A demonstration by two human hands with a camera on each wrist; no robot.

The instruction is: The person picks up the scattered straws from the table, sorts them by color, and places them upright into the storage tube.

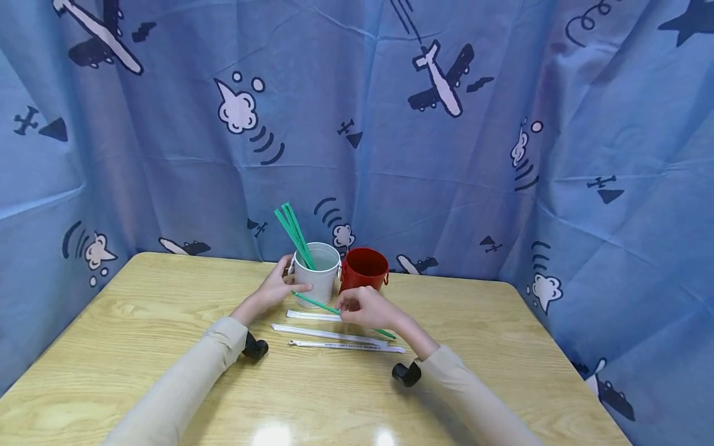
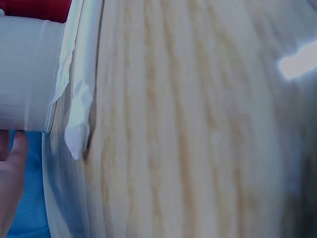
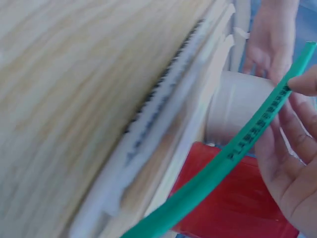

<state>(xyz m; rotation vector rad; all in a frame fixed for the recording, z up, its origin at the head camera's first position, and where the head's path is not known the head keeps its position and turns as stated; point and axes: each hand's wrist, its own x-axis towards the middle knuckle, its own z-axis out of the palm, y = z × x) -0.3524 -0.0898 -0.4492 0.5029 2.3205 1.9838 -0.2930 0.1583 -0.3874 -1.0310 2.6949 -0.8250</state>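
A green stick (image 1: 315,303) held in the right hand, aslant before a white bucket (image 1: 316,288).
From where I stand, the right hand's (image 1: 368,308) fingers are grasping that stick, which has dark print along it, while the left hand (image 1: 274,288) has its fingers curled about the white bucket's side, thumb across the front. More green sticks (image 1: 294,230) lean together inside the white bucket, poking well above its rim; a red bucket (image 1: 349,282) stands just beside it. Three white sticks (image 1: 329,334) lie roughly side by side on the bench (image 1: 334,396), in front of the buckets.
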